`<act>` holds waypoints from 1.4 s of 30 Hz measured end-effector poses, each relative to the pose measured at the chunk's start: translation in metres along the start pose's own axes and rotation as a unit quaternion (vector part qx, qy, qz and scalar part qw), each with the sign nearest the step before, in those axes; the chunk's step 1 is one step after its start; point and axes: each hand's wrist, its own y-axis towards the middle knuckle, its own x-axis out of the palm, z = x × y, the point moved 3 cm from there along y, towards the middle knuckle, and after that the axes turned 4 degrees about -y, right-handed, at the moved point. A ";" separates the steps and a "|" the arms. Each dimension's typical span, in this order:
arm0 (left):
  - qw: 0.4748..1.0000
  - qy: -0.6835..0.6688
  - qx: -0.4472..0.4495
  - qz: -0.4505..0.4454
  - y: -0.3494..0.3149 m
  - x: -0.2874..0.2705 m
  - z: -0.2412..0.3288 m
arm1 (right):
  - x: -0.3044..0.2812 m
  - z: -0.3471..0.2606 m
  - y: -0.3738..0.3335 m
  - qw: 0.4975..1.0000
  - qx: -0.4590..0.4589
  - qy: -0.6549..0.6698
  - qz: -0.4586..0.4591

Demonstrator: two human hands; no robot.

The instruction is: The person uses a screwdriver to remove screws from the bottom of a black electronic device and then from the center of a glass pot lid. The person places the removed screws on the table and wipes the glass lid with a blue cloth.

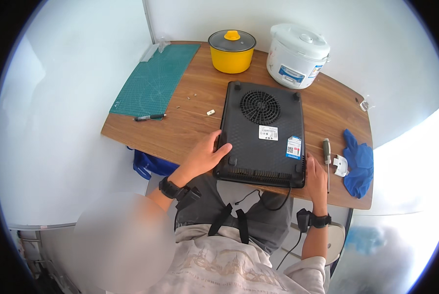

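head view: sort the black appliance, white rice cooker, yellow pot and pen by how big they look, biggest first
1. Black appliance
2. White rice cooker
3. Yellow pot
4. Pen

The appliance's nearness to the camera may enlarge it.

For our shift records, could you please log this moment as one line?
left hand: holding black appliance by left edge | right hand: at right edge | fan grille: facing up | screwdriver: right of appliance
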 end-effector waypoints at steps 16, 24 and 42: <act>0.984 -0.162 -0.054 0.052 -0.010 0.006 0.016 | 0.002 -0.005 -0.016 0.958 0.127 0.242 -0.083; 0.922 -0.347 -0.172 0.010 -0.022 -0.016 0.021 | -0.024 -0.010 -0.029 0.864 0.232 0.413 -0.168; 0.923 -0.362 -0.112 0.061 -0.133 -0.087 0.036 | -0.001 -0.084 -0.060 0.844 0.117 0.383 -0.357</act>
